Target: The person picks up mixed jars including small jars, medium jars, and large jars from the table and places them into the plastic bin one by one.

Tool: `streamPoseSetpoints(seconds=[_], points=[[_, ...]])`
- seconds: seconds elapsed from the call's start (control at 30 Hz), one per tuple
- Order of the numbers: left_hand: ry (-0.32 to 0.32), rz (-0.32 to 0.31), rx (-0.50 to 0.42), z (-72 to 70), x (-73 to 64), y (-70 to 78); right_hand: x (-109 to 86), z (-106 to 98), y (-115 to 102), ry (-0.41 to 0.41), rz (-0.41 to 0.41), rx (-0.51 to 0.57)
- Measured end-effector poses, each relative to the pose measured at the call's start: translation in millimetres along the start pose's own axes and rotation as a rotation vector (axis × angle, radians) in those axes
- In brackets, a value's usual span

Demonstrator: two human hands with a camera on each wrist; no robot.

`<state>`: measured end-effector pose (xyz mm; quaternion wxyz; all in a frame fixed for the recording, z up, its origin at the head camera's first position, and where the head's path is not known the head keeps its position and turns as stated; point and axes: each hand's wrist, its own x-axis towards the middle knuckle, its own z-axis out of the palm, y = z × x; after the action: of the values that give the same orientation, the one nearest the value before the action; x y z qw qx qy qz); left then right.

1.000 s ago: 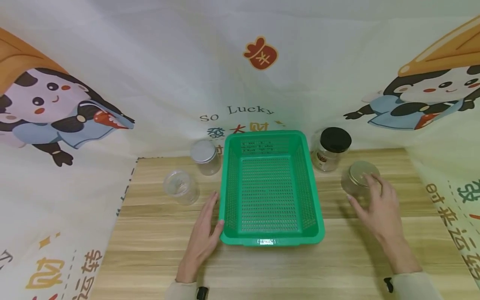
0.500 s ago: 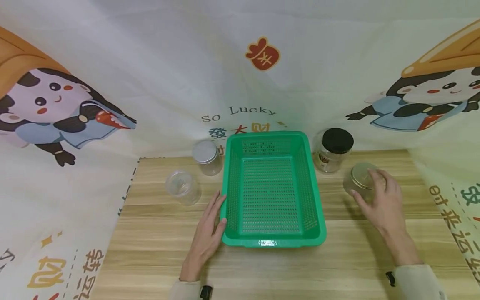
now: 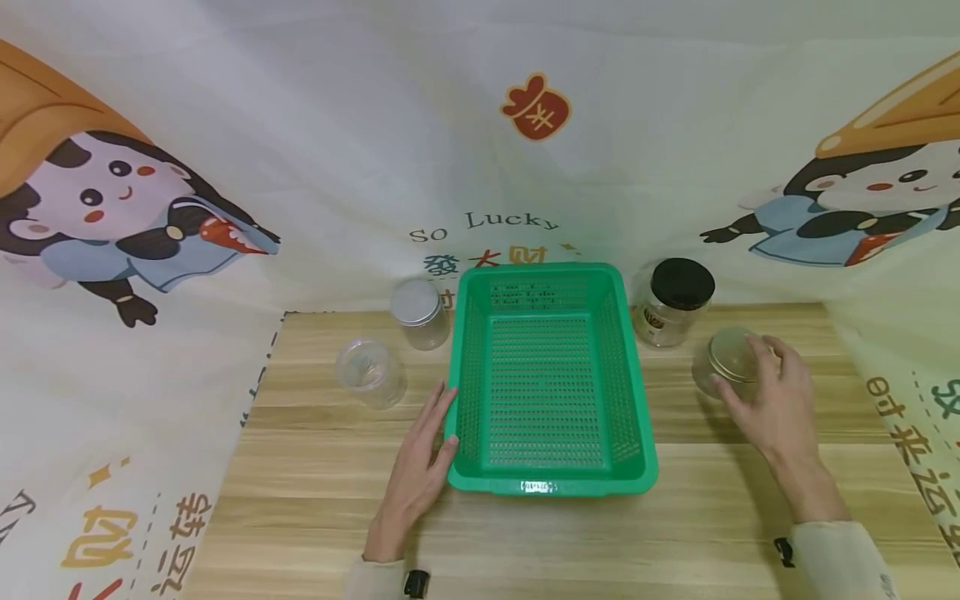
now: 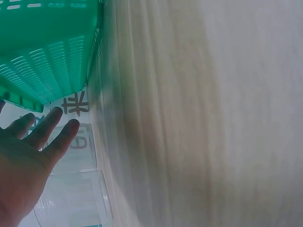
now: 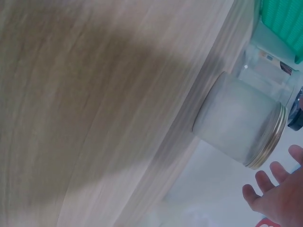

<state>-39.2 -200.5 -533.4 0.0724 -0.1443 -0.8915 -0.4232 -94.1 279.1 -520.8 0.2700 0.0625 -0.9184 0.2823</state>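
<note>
A green perforated plastic basket (image 3: pixel 551 482) stands in the middle of the wooden table. Beside its left rim lies my left hand (image 3: pixel 412 475), fingers extended and fingertips at the rim. In the left wrist view those fingers (image 4: pixel 47 127) are spread near the basket wall (image 4: pixel 57 61). My right hand (image 3: pixel 783 412) hovers at the metal-lidded jar (image 3: pixel 729 357) on the right, thumb and fingers around its lid in the head view. The right wrist view shows a gap between the loosely bent fingers (image 5: pixel 265 182) and that upright jar (image 5: pixel 234 120).
A clear jar with a black lid (image 3: pixel 678 287) stands behind, right of the basket. Left of the basket are a silver-lidded jar (image 3: pixel 418 307) and a clear jar without a visible lid (image 3: pixel 371 373). A printed cloth (image 3: pixel 337 150) hangs around the table's back and sides.
The whole head view shifts slightly to the right. My right hand stays over the metal-lidded jar with little movement, and my left hand remains beside the basket. No object is lifted.
</note>
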Motion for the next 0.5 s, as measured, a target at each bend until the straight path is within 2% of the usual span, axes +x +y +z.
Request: streamPoseSetpoints(seconds=[0.3, 0.5], points=[[0.006, 0.002, 0.001, 1.5, -0.9, -1.8, 1.4, 1.7, -0.1, -0.036, 0.089, 0.017], [0.001, -0.045, -0.062, 0.5, 2.3, 1.1, 0.9, 1.8, 2.8, -0.027, 0.092, 0.028]])
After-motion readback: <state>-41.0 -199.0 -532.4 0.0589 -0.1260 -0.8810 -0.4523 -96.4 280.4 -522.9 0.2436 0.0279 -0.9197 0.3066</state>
